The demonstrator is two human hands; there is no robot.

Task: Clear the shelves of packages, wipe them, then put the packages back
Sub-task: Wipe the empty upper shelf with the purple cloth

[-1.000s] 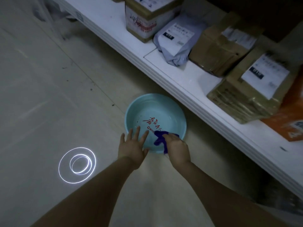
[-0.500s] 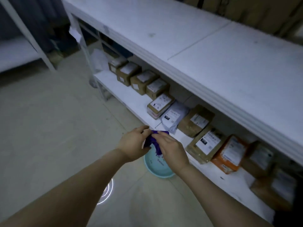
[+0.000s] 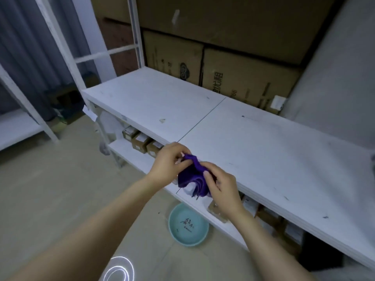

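The purple cloth [image 3: 191, 175] is gripped by the left hand [image 3: 169, 164] and the right hand [image 3: 222, 189] at the front edge of the upper shelf [image 3: 263, 147], which stretches ahead and rightward.

Ahead of my grip on the cloth [image 3: 192, 175], the upper shelf board [image 3: 263, 149] lies open, free to reach across. Beyond it stacked cartons [image 3: 243, 78] close the back; a grey wall [image 3: 334, 78] closes the far right. Under my grip, packages [image 3: 140, 141] crowd the lower shelf [image 3: 121, 147], and a basin [image 3: 188, 226] stands on the floor [image 3: 60, 189].
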